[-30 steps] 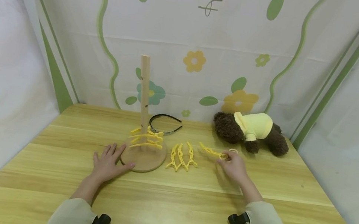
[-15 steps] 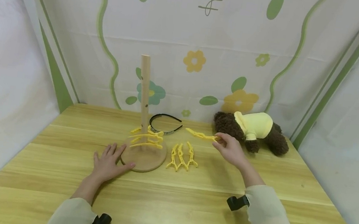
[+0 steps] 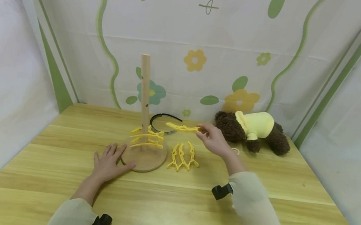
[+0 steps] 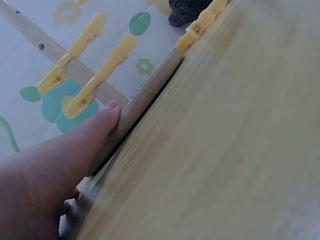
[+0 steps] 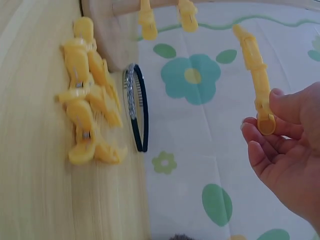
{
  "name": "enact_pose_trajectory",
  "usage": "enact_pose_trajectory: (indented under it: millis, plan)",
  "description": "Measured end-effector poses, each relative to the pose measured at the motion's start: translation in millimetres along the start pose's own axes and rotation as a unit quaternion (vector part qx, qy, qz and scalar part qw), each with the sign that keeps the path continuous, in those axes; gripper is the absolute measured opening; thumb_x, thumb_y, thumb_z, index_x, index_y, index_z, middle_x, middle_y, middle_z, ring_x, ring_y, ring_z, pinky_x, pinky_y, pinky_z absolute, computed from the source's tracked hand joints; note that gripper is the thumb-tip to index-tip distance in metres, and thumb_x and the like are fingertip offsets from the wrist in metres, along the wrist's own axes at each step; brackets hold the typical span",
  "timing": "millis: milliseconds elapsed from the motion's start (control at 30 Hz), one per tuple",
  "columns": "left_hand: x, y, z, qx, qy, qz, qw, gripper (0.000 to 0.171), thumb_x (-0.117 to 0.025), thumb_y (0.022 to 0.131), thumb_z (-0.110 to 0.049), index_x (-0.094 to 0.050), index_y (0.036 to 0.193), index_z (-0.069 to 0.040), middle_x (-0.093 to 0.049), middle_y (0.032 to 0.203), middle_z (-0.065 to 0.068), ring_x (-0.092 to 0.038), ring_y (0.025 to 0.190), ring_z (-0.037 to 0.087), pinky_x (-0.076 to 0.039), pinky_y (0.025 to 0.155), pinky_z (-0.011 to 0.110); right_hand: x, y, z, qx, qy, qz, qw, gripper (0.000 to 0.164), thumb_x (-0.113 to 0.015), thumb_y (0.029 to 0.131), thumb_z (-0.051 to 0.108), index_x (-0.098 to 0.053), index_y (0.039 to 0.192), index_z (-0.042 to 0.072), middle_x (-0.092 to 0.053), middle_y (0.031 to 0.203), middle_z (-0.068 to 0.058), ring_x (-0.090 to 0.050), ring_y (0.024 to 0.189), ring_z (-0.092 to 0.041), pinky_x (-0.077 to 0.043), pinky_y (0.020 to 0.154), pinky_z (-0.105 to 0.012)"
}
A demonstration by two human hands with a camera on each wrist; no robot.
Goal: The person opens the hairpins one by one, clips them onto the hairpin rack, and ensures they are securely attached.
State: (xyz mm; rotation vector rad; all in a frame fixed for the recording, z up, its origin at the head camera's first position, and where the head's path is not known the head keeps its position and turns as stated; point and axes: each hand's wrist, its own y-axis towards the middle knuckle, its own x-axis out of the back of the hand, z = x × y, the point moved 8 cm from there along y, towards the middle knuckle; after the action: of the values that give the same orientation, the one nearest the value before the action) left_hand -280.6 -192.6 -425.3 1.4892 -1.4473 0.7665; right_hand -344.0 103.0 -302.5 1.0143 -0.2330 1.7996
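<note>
My right hand (image 3: 216,141) pinches one end of a yellow hair clip (image 5: 257,75) between thumb and fingers. Raised over the table, the clip points left toward the wooden post (image 3: 144,89). Two more yellow clips (image 4: 103,75) are fixed across the lower post, one above the other. Spread at the near left of the stand's round base (image 3: 142,162), my left hand (image 3: 108,165) rests with its fingers extended. Its thumb lies on the base's rim in the left wrist view. Three yellow clips (image 3: 181,157) lie side by side on the table, right of the base.
Behind the stand lies a black headband (image 3: 156,116) with a glittery part. A brown plush toy (image 3: 256,125) in a yellow shirt lies at the back right, with a small pale ring (image 3: 236,150) before it. A flowered cloth (image 3: 177,26) hangs behind the table.
The right hand has lifted the yellow hair clip and carried it left, from near the plush toy to in front of the headband. The left hand stays at the base.
</note>
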Motion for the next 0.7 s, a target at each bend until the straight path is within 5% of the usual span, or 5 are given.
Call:
enact_pose_trajectory:
  millis: [367, 700]
  plan:
    - [1.3, 0.2, -1.0, 0.002, -0.001, 0.002, 1.0, 0.086, -0.049, 0.072, -0.064, -0.029, 0.135, -0.009, -0.021, 0.135, 0.026, -0.012, 0.123, 0.041, 0.004, 0.086, 0.065, -30, 27, 22, 0.02, 0.011, -0.028, 0.999, 0.025, -0.056, 0.085, 0.015, -0.059, 0.104, -0.001, -0.059, 0.082, -0.007, -0.054, 0.07, -0.016, -0.045, 0.063, -0.028]
    - [0.2, 0.1, -0.4, 0.002, 0.004, 0.004, 1.0, 0.085, -0.047, 0.073, -0.064, -0.029, 0.135, -0.009, -0.02, 0.136, 0.025, -0.012, 0.123, 0.041, 0.004, 0.086, 0.065, -55, 44, 45, 0.008, 0.016, -0.023, 1.0, 0.024, -0.059, 0.083, 0.017, -0.061, 0.1, 0.0, -0.06, 0.085, -0.007, -0.055, 0.072, -0.014, -0.045, 0.063, -0.025]
